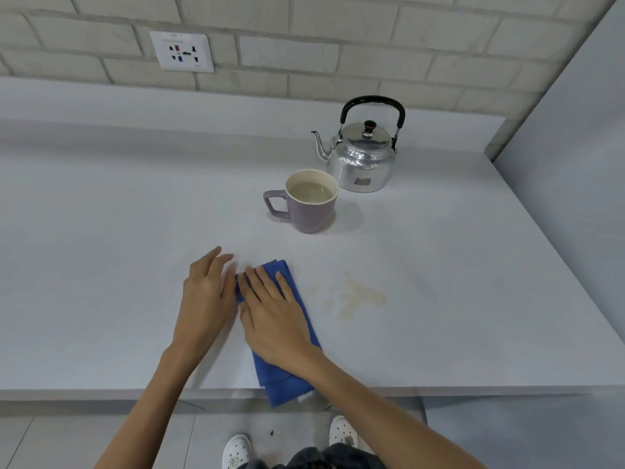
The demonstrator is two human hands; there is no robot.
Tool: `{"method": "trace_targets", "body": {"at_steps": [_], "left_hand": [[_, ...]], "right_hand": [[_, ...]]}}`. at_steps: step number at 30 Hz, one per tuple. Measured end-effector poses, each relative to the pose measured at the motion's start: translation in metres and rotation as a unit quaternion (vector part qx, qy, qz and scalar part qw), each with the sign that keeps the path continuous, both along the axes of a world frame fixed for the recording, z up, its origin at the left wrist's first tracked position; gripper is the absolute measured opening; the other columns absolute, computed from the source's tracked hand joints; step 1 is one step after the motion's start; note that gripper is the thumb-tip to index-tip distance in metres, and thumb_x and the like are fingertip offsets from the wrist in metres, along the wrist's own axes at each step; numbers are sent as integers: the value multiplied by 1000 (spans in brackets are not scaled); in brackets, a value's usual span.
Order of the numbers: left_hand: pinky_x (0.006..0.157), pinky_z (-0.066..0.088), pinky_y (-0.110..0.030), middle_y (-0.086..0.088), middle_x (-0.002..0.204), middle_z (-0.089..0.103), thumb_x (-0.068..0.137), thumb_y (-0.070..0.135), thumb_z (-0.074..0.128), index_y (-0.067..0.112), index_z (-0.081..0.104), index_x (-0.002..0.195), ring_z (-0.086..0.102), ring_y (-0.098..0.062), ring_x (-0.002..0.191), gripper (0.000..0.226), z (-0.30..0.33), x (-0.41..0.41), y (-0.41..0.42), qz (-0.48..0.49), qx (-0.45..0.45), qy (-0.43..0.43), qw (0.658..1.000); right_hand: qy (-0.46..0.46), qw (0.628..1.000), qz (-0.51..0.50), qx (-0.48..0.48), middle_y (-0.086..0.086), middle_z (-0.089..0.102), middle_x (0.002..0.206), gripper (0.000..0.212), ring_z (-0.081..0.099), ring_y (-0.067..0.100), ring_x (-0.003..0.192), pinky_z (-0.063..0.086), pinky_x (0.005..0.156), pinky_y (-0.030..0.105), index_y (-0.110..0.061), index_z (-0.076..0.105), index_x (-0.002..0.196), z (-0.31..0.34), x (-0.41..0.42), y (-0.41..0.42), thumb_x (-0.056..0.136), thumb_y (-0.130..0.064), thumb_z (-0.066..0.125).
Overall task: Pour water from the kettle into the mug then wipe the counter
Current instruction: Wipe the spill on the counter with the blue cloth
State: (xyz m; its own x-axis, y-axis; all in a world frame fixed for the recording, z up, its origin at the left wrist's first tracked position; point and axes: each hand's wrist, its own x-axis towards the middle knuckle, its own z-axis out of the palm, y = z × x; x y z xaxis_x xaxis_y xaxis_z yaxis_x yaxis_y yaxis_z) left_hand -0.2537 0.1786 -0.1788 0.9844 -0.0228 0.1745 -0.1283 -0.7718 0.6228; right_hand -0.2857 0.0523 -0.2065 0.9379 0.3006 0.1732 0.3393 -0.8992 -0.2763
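A shiny metal kettle (362, 160) with a black handle stands at the back right of the grey counter (101, 231), spout pointing left. In front of it a purple mug (309, 206) holds water, handle to the left. A folded blue cloth (287, 374) lies near the counter's front edge, its near end hanging over. My right hand (274, 313) presses flat on the cloth's upper part. My left hand (206, 296) rests on the counter just left of the cloth, fingers spread, its thumb side at the cloth's edge. A pale yellowish spill (355, 297) lies right of the cloth.
A brick wall with a white power socket (182, 51) runs along the back. A grey panel (575, 164) bounds the counter on the right. Below the counter edge I see the floor and white shoes (236, 451).
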Motion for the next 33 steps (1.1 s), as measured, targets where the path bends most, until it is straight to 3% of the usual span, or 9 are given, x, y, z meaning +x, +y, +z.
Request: {"method": "trace_targets", "body": {"at_steps": [4, 7, 12, 20, 27, 33], "left_hand": [[109, 35, -49, -22, 143, 45, 95, 6, 50, 0, 54, 128, 41, -38, 132, 34, -11, 7, -6, -40, 15, -5, 999], [112, 31, -52, -17, 147, 41, 96, 16, 49, 5, 50, 133, 38, -33, 136, 39, -15, 6, -10, -56, 38, 0, 998], [119, 11, -44, -5, 156, 29, 97, 32, 42, 15, 39, 142, 23, -21, 144, 47, -21, 3, -10, -69, 71, 18, 995], [120, 8, -43, -6, 156, 28, 98, 36, 40, 14, 34, 145, 20, -20, 146, 53, -21, 0, -13, -77, 125, 8, 989], [120, 7, -42, -7, 156, 27, 98, 35, 40, 14, 34, 145, 18, -20, 146, 52, -20, -2, -13, -77, 120, 13, 990], [120, 7, -42, -5, 156, 26, 98, 37, 38, 15, 33, 145, 18, -19, 146, 52, -22, -2, -12, -78, 115, 12, 990]], "right_hand": [[9, 1000, 16, -10, 2, 32, 157, 53, 22, 15, 147, 0, 119, 41, -14, 33, 148, -1, -23, -25, 98, -29, 22], [24, 999, 5, -27, -2, 27, 158, 55, 19, 12, 147, 0, 118, 44, -18, 30, 150, -2, -26, -53, 97, -30, 20], [35, 998, -35, -28, -6, 16, 161, 53, 8, 9, 149, -5, 119, 33, -23, 22, 152, 0, 6, -97, 100, -30, 24], [40, 997, -58, -21, -1, 20, 161, 51, 12, 14, 149, 2, 121, 39, -18, 25, 151, 2, 43, -70, 101, -27, 29], [41, 999, -11, -15, -4, 20, 161, 51, 10, 12, 149, -3, 120, 34, -20, 24, 152, 0, -6, -64, 101, -28, 27], [56, 998, -22, -27, -8, 18, 159, 52, 9, 7, 148, 0, 121, 34, -23, 26, 151, 6, -54, -115, 100, -33, 26]]}}
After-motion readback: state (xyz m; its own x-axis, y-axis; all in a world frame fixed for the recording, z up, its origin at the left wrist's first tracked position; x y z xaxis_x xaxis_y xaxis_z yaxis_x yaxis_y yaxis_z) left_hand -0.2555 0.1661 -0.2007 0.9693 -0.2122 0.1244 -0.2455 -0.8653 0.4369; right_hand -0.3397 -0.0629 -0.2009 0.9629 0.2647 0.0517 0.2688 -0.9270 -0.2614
